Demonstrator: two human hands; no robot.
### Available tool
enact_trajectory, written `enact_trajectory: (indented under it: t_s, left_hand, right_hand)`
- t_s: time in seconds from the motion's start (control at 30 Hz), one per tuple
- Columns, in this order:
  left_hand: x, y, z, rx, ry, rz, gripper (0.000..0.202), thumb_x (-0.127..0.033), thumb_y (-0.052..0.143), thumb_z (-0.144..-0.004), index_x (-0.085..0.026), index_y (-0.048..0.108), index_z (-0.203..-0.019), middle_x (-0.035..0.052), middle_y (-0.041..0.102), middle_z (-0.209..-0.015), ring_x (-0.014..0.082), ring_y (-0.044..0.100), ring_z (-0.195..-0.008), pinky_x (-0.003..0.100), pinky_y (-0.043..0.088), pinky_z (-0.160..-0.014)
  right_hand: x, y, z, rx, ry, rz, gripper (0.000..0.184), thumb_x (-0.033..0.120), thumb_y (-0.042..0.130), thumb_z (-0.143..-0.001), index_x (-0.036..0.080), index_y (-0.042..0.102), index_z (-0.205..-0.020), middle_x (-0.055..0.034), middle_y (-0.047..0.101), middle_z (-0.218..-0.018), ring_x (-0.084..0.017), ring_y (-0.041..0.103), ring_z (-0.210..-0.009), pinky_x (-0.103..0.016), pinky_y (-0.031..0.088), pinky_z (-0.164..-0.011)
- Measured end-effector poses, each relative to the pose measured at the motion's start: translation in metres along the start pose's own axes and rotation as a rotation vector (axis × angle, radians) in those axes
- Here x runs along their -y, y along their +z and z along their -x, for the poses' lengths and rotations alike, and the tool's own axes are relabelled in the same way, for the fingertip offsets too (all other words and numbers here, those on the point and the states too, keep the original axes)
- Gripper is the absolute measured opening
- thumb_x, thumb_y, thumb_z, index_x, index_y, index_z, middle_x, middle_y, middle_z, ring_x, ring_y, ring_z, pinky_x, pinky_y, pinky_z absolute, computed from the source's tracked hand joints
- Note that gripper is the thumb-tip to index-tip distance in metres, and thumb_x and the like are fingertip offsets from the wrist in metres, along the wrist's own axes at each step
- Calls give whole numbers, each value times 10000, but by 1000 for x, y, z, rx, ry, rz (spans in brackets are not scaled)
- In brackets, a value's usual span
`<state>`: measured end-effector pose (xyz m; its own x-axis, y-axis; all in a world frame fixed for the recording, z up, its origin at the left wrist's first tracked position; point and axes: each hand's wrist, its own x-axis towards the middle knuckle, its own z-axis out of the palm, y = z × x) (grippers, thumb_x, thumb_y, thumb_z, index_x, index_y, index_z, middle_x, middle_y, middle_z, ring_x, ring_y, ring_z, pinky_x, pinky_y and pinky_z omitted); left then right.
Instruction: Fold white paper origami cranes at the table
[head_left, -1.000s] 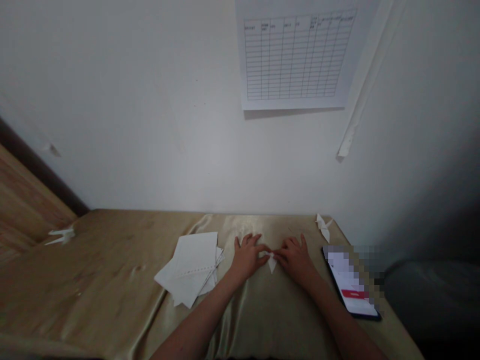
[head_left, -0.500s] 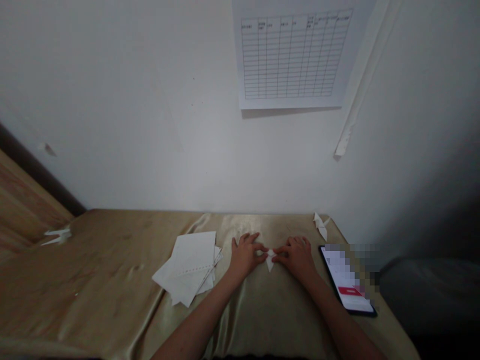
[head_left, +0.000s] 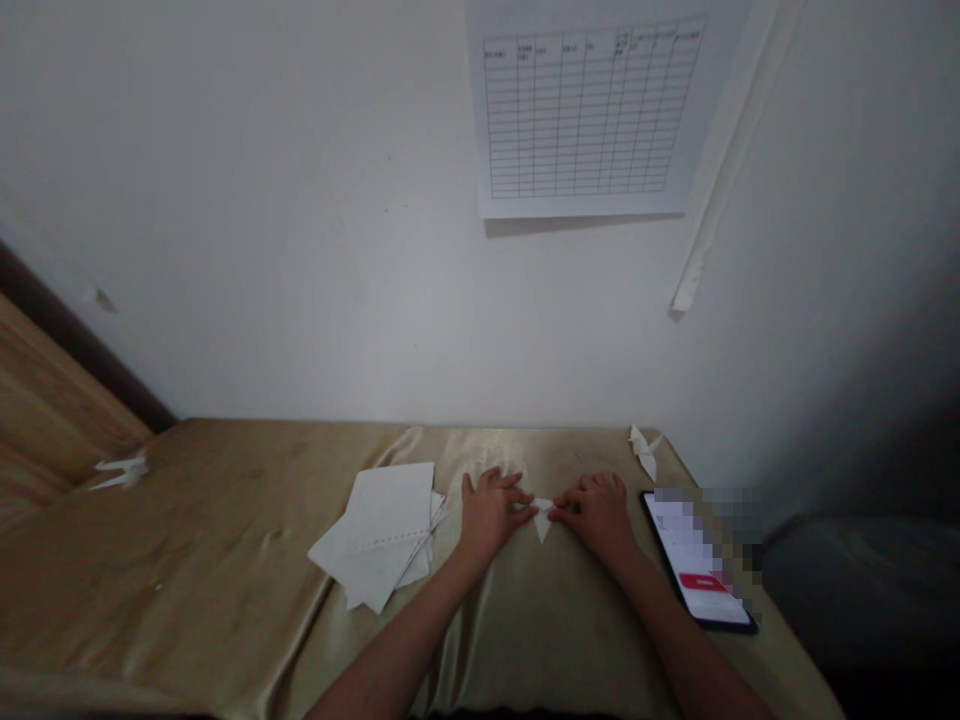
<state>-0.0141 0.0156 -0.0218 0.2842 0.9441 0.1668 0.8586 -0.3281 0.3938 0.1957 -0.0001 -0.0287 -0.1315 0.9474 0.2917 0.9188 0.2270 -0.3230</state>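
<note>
Working from the left, we are noting a spiky paper fold [head_left: 122,470] lying at the far end of the cloth-covered counter [head_left: 225,560], then a pile of white sheets [head_left: 386,535] fanning out unevenly, one sheet showing a perforated strip. Just beside it our left hand [head_left: 489,515] is pinching, thumb and forefinger clamped on one side of a small folded paper [head_left: 542,520], the other fingers spreading loosely. The piece is sitting between both hands, low over the cloth, its point aiming back toward us. Our right hand [head_left: 600,515] is gripping the opposite side likewise, its outer fingers curling. Farther right, a winged paper fold [head_left: 643,453] is resting near the counter's back corner, and a phone [head_left: 694,560] is lying face up, its screen lit and partly pixelated. As for risk, we are judging that an uneven pull between the two pinches could be tearing the paper or skewing a crease, and that the slick, rumpled cloth could be giving way under pressing fingers. Against the frame one second earlier, we are finding the two pinches standing farther apart, more of the paper's upper edge showing, while pile and phone are staying put.
</note>
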Motion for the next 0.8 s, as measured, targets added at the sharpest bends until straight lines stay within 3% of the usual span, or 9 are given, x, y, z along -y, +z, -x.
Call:
enact_trajectory:
  t_s: [0.2, 0.43, 0.57, 0.8]
  left_hand:
    - [3, 4, 0, -17, -9, 18, 177, -522, 705, -805, -404, 762, -924, -58, 644, -1329, 336, 398, -1352, 706, 34, -1118]
    - [2, 2, -2, 15, -6, 59, 212, -438, 742, -794, -344, 719, -982, -27, 606, -1371, 311, 396, -1351, 701, 95, -1117]
    - [-1, 2, -2, 36, 58, 55, 257, -369, 724, -822, -389, 685, -1075, -35, 576, -1394, 290, 384, -1356, 688, 109, -1122]
    - [-1, 6, 1, 4, 130, 20, 211, -354, 683, -865, -429, 708, -1061, -53, 560, -1408, 288, 409, -1330, 709, 68, -1126]
  right_hand:
    - [0, 3, 2, -13, -9, -14, 185, 496, 680, -825, 330, 761, -831, -40, 679, -880, -265, 540, -1030, -588, 177, -1068]
    - [-4, 7, 1, -16, -23, -80, 166, 466, 707, -812, 313, 751, -862, -29, 654, -926, -241, 535, -1032, -531, 222, -1070]
    - [-5, 8, -1, -9, -33, -130, 166, 421, 725, -804, 361, 757, -956, -26, 648, -980, -229, 538, -1038, -467, 286, -1037]
    - [-4, 12, -1, 22, -69, -134, 197, 350, 735, -808, 429, 750, -988, -13, 646, -1024, -219, 527, -1051, -402, 323, -1006]
